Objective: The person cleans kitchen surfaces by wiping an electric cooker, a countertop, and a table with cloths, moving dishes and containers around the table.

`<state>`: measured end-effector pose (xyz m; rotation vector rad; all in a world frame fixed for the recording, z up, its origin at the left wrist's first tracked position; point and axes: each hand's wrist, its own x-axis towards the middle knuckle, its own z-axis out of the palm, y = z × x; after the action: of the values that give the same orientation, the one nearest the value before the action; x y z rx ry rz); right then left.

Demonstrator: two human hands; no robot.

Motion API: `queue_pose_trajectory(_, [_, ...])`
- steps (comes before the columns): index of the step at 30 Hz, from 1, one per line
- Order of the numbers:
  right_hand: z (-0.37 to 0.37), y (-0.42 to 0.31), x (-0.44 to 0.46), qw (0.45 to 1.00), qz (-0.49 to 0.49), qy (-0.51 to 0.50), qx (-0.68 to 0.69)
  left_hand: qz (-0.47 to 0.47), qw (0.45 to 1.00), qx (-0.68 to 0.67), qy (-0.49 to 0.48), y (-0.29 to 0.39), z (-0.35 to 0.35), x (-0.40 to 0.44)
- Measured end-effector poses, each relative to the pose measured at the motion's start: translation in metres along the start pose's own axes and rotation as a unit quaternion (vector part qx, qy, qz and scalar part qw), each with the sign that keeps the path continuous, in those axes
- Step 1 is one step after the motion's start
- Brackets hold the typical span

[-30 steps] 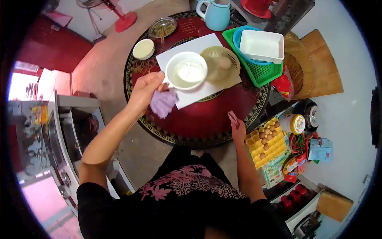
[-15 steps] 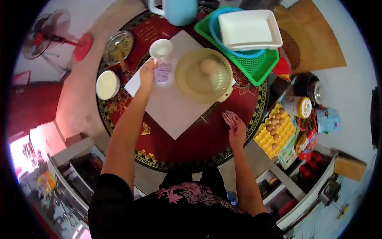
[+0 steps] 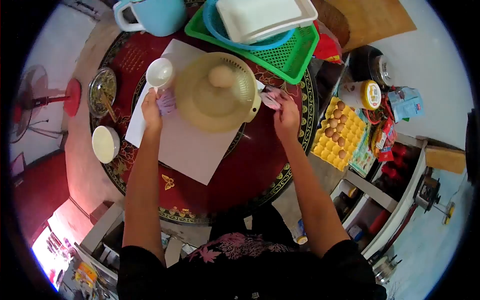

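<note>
My left hand [image 3: 151,111] is closed at the handle of a small white cup [image 3: 160,73] standing at the sheet's left side. Beside those fingers lies a crumpled purple cloth-like piece [image 3: 166,102]. My right hand [image 3: 287,120] pinches a pinkish, folded cloth [image 3: 271,98] just right of a translucent beige basin [image 3: 195,107]. A round, pale, dough-like lump [image 3: 222,76] shows in the basin, which has a slotted side and a holed grip. Under basin and purple piece is a white sheet [image 3: 192,162], on a round dark red table [image 3: 240,177].
A green basket [image 3: 295,65] holds a blue basin [image 3: 285,41] and a white tray [image 3: 265,17] at the back. A blue jug [image 3: 160,17], glass bowl [image 3: 102,92] and white bowl [image 3: 105,144] stand left. An egg tray [image 3: 330,147] with several brown eggs is right.
The view has shifted and turned, so the table things appear further left. My right hand has moved forward with the pinkish cloth, close to the basin's grip. My left hand stays at the cup.
</note>
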<state>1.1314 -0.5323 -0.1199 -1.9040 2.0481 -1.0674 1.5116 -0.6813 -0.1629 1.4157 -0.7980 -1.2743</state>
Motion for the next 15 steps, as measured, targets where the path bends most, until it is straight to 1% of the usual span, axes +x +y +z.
queue_pose_trajectory(2, [0.012, 0.012, 0.016, 1.0, -0.022, -0.01, 0.006, -0.005, 0.999, -0.024, -0.031, 0.009, 0.004, -0.008])
queue_pose_trajectory(3, [0.018, 0.018, 0.017, 0.999, -0.022, -0.031, -0.035, -0.017, 0.998, -0.024, -0.049, 0.01, 0.003, -0.01])
queue_pose_trajectory(5, [0.031, 0.029, 0.01, 0.987, -0.02, -0.092, -0.128, -0.012, 1.0, 0.005, -0.006, 0.007, 0.008, -0.011])
queue_pose_trajectory(6, [0.026, 0.032, 0.009, 0.986, -0.035, -0.1, -0.13, -0.009, 1.0, 0.021, 0.015, 0.006, 0.01, -0.012])
queue_pose_trajectory(7, [0.017, 0.033, 0.007, 0.984, -0.048, -0.107, -0.132, -0.019, 1.0, -0.01, 0.01, 0.007, 0.011, -0.013])
queue_pose_trajectory(8, [0.009, 0.035, 0.005, 0.982, -0.063, -0.114, -0.134, -0.018, 1.0, -0.002, 0.005, 0.008, 0.012, -0.014])
queue_pose_trajectory(10, [-0.006, 0.057, -0.003, 0.981, -0.072, -0.112, -0.141, -0.013, 1.0, 0.012, 0.002, 0.008, 0.012, -0.016])
queue_pose_trajectory(11, [-0.014, 0.069, 0.0, 0.979, -0.071, -0.111, -0.153, 0.008, 0.999, 0.033, 0.001, -0.001, 0.005, -0.011])
queue_pose_trajectory(13, [-0.025, 0.093, 0.016, 0.978, -0.059, -0.104, -0.174, 0.023, 0.999, 0.034, 0.005, 0.0, -0.006, -0.008])
queue_pose_trajectory(14, [-0.026, 0.105, 0.032, 0.979, -0.077, -0.068, -0.176, 0.029, 0.999, 0.036, 0.009, -0.003, -0.011, -0.012])
queue_pose_trajectory(15, [-0.022, 0.127, 0.044, 0.974, -0.073, -0.066, -0.203, 0.006, 0.992, 0.092, 0.089, 0.022, 0.008, -0.035])
